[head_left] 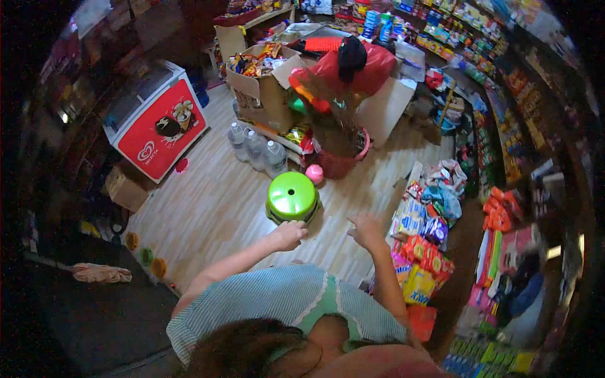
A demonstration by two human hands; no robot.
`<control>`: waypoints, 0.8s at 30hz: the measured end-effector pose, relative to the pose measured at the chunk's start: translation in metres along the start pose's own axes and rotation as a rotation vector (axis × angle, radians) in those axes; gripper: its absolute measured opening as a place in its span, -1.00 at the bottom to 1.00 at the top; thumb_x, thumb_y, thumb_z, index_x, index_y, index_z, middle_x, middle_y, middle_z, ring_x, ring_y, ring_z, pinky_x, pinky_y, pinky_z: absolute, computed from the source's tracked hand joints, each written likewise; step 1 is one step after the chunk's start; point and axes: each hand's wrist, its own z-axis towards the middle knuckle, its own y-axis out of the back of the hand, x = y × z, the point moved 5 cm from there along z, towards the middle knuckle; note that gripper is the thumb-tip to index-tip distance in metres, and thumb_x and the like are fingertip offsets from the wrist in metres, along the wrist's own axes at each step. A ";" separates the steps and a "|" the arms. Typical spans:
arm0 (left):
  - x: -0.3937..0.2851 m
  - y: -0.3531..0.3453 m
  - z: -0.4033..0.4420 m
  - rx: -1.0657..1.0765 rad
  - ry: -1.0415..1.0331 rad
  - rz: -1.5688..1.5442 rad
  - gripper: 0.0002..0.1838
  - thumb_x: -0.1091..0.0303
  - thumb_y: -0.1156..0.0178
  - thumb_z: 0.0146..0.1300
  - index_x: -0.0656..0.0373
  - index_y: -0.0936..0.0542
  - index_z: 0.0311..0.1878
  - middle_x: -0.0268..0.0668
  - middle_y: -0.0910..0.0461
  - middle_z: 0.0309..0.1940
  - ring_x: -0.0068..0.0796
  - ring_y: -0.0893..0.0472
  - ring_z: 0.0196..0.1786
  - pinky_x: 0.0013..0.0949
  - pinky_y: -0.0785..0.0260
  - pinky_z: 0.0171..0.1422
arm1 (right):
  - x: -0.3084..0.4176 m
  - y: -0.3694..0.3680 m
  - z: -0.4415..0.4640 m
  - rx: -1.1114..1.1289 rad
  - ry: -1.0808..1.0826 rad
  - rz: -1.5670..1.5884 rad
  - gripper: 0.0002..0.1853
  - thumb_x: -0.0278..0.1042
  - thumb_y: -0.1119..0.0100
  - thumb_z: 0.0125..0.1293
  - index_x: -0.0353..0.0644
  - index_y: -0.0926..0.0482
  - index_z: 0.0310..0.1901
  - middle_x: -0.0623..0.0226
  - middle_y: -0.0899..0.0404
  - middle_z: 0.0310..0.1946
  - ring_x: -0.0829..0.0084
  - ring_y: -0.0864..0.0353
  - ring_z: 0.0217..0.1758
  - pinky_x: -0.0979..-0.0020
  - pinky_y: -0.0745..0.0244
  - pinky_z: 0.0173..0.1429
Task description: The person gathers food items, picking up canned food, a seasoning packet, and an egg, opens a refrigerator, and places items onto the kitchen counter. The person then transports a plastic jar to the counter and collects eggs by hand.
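Note:
In the head view, my left hand [290, 235] is at the near edge of a round green plastic stool [293, 196] with a small hole in its top. Its fingers are curled in; the palm is hidden, so I cannot make out whether anything is in it or whether it touches the stool. To the right of the stool, my right hand [367, 230] hovers over the floor with fingers apart and nothing in them. A pink ball [314, 174] lies just behind the stool, beside large clear bottles [275, 157].
Cardboard boxes [257, 94] and a red basket [340, 165] stand beyond the stool. On the left is a red-fronted ice cream freezer [165, 126]. Packaged goods [419, 252] are piled along the right, near stocked shelves [517, 107]. Wood-patterned floor [211, 208] lies between.

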 end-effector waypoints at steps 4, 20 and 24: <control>-0.001 0.049 0.079 -0.038 -0.117 -0.047 -0.86 0.35 -0.13 0.11 0.20 -0.50 -0.31 -0.13 -0.47 -0.29 -0.09 -0.55 -0.13 -0.08 -0.41 -0.11 | -0.029 0.020 0.050 0.170 0.098 0.050 -0.50 -0.10 -0.30 0.04 0.02 -0.55 0.08 0.14 -0.60 -0.05 0.10 -0.55 0.03 0.10 -0.39 0.12; 0.071 0.222 0.381 -0.348 -0.441 -0.001 -0.86 0.48 -0.12 -0.03 0.23 -0.47 -0.35 -0.15 -0.47 -0.25 -0.14 -0.55 -0.18 -0.16 -0.40 -0.11 | -0.242 0.118 0.234 0.252 0.021 0.223 -0.46 -0.21 -0.24 0.07 -0.22 -0.48 0.10 -0.06 -0.55 -0.05 0.05 -0.55 0.02 0.15 -0.43 0.11; 0.098 0.237 0.439 -0.313 -0.364 0.043 -0.82 0.50 -0.10 -0.04 0.26 -0.49 -0.30 -0.13 -0.48 -0.19 -0.14 -0.55 -0.15 -0.17 -0.39 -0.09 | -0.323 0.118 0.273 0.256 -0.008 0.258 -0.47 -0.23 -0.24 0.05 -0.26 -0.48 0.08 -0.06 -0.56 -0.07 0.01 -0.54 0.02 0.14 -0.44 0.09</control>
